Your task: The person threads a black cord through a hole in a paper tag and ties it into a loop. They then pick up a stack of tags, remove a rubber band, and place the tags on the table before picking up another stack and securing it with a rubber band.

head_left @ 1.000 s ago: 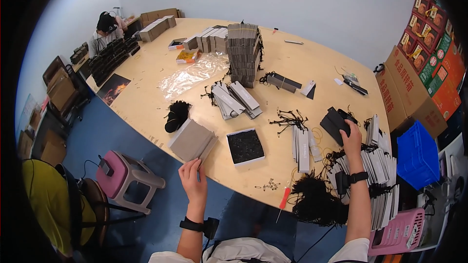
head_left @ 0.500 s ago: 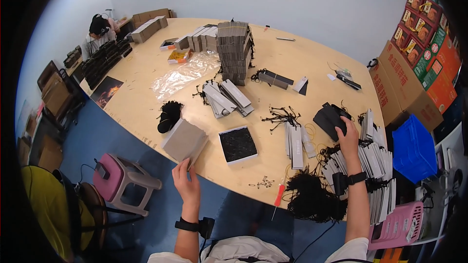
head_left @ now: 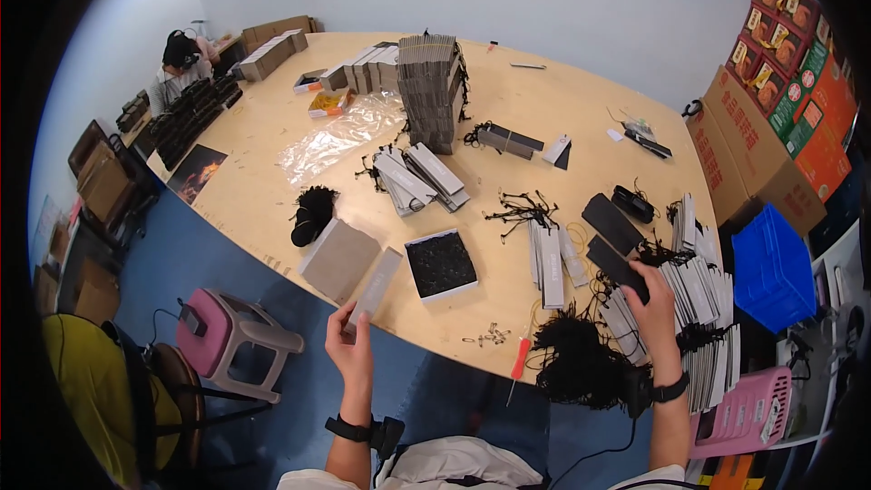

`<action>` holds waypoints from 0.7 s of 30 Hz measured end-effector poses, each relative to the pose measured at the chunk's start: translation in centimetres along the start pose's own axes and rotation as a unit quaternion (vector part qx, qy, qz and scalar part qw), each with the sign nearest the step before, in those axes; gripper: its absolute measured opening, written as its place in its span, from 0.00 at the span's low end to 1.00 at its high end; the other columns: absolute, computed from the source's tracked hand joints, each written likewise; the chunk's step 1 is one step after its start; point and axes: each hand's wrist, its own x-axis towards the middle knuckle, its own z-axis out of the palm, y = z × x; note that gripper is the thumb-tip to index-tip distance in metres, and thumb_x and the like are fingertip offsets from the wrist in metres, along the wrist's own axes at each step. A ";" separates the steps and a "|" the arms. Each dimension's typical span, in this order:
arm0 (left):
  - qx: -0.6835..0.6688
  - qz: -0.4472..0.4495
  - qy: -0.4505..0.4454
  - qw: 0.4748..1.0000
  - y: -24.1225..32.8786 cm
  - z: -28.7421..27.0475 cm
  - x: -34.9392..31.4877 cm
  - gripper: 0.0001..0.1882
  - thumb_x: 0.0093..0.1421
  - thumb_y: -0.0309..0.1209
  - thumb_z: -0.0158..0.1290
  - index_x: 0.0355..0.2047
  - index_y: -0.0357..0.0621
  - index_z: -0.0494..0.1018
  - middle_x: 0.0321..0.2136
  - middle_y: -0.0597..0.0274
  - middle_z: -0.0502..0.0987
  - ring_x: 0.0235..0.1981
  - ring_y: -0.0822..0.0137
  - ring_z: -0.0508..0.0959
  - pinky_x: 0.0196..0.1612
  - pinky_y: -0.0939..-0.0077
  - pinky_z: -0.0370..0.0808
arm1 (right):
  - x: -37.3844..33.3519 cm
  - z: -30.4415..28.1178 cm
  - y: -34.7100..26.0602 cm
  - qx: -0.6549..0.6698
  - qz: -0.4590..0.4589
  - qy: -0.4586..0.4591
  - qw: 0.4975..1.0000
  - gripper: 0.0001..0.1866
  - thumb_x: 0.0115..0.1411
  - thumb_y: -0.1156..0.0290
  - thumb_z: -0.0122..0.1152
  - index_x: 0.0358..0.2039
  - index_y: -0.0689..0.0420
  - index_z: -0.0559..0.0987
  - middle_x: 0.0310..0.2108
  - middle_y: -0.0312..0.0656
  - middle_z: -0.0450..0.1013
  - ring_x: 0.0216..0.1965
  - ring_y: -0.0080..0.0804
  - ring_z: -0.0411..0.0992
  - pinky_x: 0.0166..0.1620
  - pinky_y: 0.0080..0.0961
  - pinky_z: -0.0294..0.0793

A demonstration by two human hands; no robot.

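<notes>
My left hand [head_left: 349, 338] pinches the lower end of a narrow grey card tag [head_left: 376, 283], holding it tilted upright at the table's near edge. Just left of it rests a grey block of stacked cards [head_left: 338, 259]. At the right, my right hand [head_left: 653, 308] grips the edge of a black card [head_left: 615, 265]. A second black card [head_left: 611, 223] lies just beyond it. Between the hands sits a white open box [head_left: 441, 265] with black contents. Bundles of white tags [head_left: 697, 295] with black cords lie beside my right hand.
A tall banded stack of cards [head_left: 428, 95] stands mid-table, with tag bundles [head_left: 417, 180] before it. A black cord heap [head_left: 585, 349] and red-handled screwdriver [head_left: 520, 358] lie at the near edge. A blue crate [head_left: 774, 268] is at right. Another person [head_left: 181, 63] sits far left.
My left hand has lifted a grey tag apart from the block. My right hand has moved nearer, drawing one black card away from the other.
</notes>
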 end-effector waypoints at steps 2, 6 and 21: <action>-0.047 -0.013 -0.024 0.999 0.9 0.4 -0.9 0.11 0.62 0.24 0.59 0.44 0.34 0.76 0.39 0.63 0.76 0.37 0.75 0.74 0.39 0.83 0.70 | -2.5 -0.3 -0.7 0.001 0.019 -0.009 1.000 0.20 0.55 0.79 0.64 0.49 0.64 0.75 0.43 0.54 0.74 0.46 0.54 0.73 0.50 0.38 0.72; -0.089 -0.013 -0.148 0.985 1.4 -0.5 -1.7 0.13 0.61 0.23 0.59 0.46 0.32 0.76 0.40 0.61 0.75 0.42 0.72 0.74 0.44 0.80 0.70 | -7.4 -0.8 -3.3 -0.002 0.070 -0.045 0.997 0.20 0.55 0.79 0.64 0.49 0.65 0.75 0.44 0.54 0.74 0.45 0.54 0.73 0.49 0.38 0.72; 0.143 0.093 -0.194 0.966 3.6 2.6 -3.4 0.18 0.60 0.28 0.61 0.50 0.38 0.76 0.39 0.61 0.79 0.33 0.76 0.74 0.32 0.82 0.70 | -12.9 2.8 -1.3 -0.029 0.143 0.041 0.988 0.18 0.58 0.74 0.65 0.49 0.65 0.77 0.44 0.53 0.76 0.45 0.50 0.74 0.51 0.37 0.72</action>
